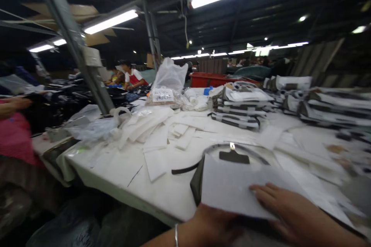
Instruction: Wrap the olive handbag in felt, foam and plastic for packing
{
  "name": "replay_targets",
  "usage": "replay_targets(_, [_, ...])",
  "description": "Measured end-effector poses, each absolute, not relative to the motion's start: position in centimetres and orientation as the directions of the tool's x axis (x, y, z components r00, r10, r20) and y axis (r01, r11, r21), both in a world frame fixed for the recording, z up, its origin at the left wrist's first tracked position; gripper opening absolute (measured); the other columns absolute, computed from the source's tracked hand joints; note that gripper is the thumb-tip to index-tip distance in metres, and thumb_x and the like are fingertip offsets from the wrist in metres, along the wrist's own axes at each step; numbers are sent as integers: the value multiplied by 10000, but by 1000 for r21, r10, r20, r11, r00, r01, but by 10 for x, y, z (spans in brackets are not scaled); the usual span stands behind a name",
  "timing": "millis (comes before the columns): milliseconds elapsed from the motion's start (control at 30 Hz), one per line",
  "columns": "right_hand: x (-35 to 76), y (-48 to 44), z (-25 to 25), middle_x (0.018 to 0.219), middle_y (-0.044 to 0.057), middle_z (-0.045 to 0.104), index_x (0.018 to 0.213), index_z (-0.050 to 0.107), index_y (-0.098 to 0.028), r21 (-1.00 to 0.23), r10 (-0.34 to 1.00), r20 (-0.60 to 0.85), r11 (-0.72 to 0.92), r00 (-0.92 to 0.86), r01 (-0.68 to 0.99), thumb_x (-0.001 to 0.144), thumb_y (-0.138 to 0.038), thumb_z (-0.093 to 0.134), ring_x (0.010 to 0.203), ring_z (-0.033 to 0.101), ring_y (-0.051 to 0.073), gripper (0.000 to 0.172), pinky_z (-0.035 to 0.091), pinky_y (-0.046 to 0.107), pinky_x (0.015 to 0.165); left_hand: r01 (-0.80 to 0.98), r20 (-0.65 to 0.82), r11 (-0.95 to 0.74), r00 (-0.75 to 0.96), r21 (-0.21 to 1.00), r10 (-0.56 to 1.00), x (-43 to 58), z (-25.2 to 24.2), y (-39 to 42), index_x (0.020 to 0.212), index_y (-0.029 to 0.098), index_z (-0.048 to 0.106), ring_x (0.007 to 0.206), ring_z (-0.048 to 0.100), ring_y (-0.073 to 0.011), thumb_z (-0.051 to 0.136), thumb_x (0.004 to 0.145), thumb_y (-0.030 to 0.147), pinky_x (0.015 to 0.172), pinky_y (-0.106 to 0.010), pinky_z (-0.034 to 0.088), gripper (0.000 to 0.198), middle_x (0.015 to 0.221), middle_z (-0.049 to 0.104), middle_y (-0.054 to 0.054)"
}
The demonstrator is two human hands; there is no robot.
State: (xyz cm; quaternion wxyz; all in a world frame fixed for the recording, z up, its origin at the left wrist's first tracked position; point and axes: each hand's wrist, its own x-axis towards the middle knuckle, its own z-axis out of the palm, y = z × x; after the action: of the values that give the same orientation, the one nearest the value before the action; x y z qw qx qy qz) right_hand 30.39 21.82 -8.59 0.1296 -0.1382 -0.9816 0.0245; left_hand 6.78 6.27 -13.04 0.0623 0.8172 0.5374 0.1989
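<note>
Although motion blur limits my view through the head camera, I record a white sheet (228, 189) lying over a dark grey bag (198, 183) at the near side of the table (110, 162). I find the right hand (286, 206) open, its fingers extended across the top of the sheet. The left hand (213, 224) is at the sheet's near edge, blurred and partly hidden; whether it grips anything, I cannot tell.

Principal hazard, in my judgement: slippage. I cannot establish whether the sheet is attached to the bag; if loose, uneven pressure from the right hand could skew or crease it. Secondly, a dark strap (185, 170) curves out over the table and could snag or fold under if the bag were turned. Thirdly, loose white pieces (156, 162) lie near the strap's end and could be dragged along. Lastly, a careless pull by the left hand could bring the bag over the table's edge. The stacked bags (240, 104) stand well apart from both hands; I rate toppling unlikely.
</note>
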Motion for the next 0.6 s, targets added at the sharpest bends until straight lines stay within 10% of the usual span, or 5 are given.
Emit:
replay_targets(233, [290,229,-19,1152,67,736,1242,670,-240,-285,614,171,780,-771,558,926,-250,405,1040,686,285,412,552,435,879,906,233,-385,342,174,910,72,-123,72,1527,431,234,1490,182,-367,621,898,453,1154,-633,218,739,1629,190,-107])
replay_targets(433, [281,200,-45,1324,90,647,1334,610,-225,-201,365,205,924,-908,326,793,-136,500,1277,535,314,559,393,533,1097,902,209,-379,337,207,918,70,-125,69,1532,420,232,1474,239,-349,600,901,463,1168,-614,222,732,1610,259,-80])
replay_targets(600, [287,211,-124,1541,22,411,1516,313,-422,-67,231,301,973,-925,221,777,-206,573,1302,513,411,813,474,615,982,893,173,-416,388,170,905,67,-120,62,1478,323,391,1432,297,-362,571,931,474,1160,-604,253,595,1590,299,-92])
